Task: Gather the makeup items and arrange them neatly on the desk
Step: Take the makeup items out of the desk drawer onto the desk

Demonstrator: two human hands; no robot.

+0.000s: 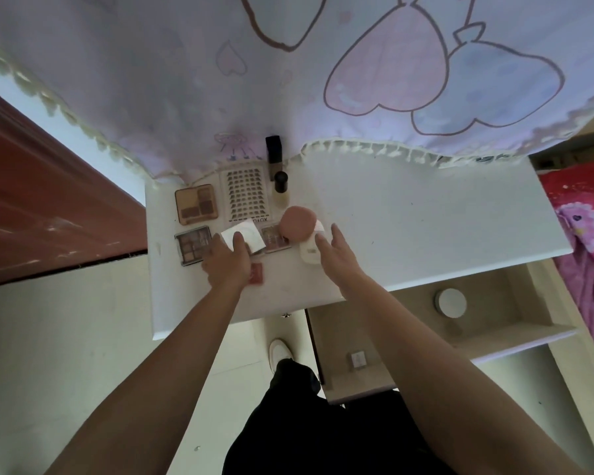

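I stand on a pale tiled floor (66, 354) before my white flat-topped desk (426, 217). A lilac fabric curtain with pink and blue heart outlines and a cream tasselled fringe (357, 80) hangs over its far edge. A reddish-brown wooden panel (48, 200) runs along the left. Under the desk sits a cream open shelf (511, 334); right of it lies red and pink patterned bedding (583, 228). The light is soft and dim.

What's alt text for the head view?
Seen from above, a person's left hand rests on a white packet and the right hand touches a white case under a pink puff, on a white desk. Two palettes, a lash tray and a bottle sit lined up behind.
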